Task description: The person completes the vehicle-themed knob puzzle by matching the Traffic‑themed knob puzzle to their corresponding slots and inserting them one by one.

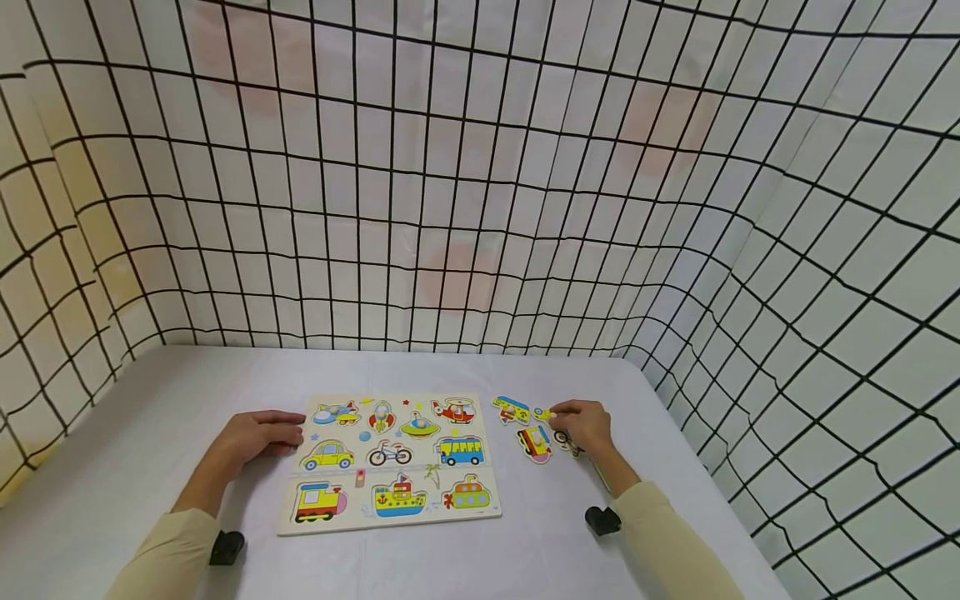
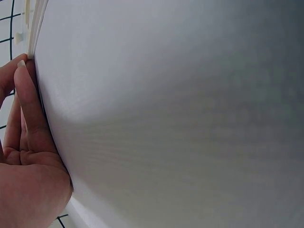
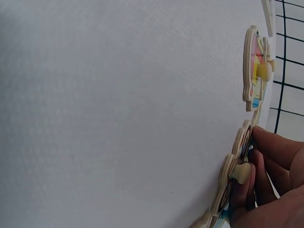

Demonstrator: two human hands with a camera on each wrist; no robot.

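Observation:
A wooden vehicle puzzle board (image 1: 352, 467) lies flat on the white table. At its left edge is my left hand (image 1: 255, 435), fingers stretched toward it; in the left wrist view the fingertips (image 2: 23, 71) touch the board's edge. My right hand (image 1: 585, 425) is among loose knobbed pieces right of the board, fingertips at a small yellow piece (image 1: 542, 413). Beside it lie a train piece (image 1: 535, 443), a bus piece (image 1: 512, 407) and a bicycle piece (image 1: 562, 440), partly under the hand. The bicycle's knob (image 3: 241, 173) stands before my fingers, which hide whether they grip anything.
Black grid netting (image 1: 465, 208) over white cloth walls surrounds the table (image 1: 540, 533) at the back and sides. A black wrist device (image 1: 227, 548) is by the left sleeve, and another black device (image 1: 603, 521) by the right sleeve.

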